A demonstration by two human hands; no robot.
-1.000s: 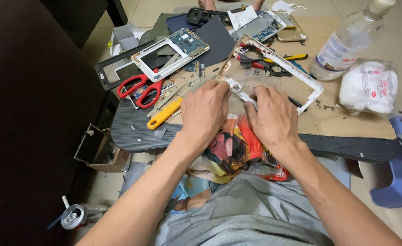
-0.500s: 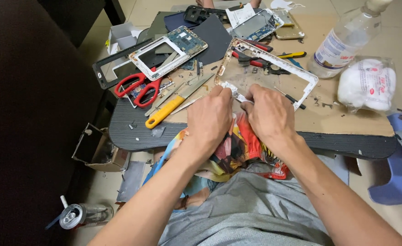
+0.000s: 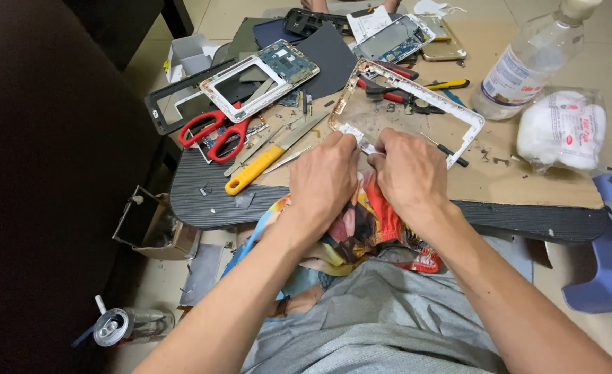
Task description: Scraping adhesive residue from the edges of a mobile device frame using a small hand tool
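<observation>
My left hand (image 3: 323,181) and my right hand (image 3: 408,173) meet at the near edge of a white rectangular device frame (image 3: 458,107) that lies tilted on a brown cardboard sheet (image 3: 514,173). Both hands pinch the frame's near corner, where a small white strip (image 3: 361,142) shows between the fingertips. The rest of the frame stretches away to the upper right. My fingers hide the exact grip.
Red scissors (image 3: 216,131), a yellow-handled blade (image 3: 261,166), tweezers, another white frame with a circuit board (image 3: 261,76), pliers (image 3: 403,93), a plastic bottle (image 3: 528,59) and a bag of cotton (image 3: 562,128) lie around. A blue stool (image 3: 611,263) stands right; a can (image 3: 122,325) lies on the floor.
Both hands have drawn slightly toward me along the frame's near edge, still holding it. The view has shifted a little.
</observation>
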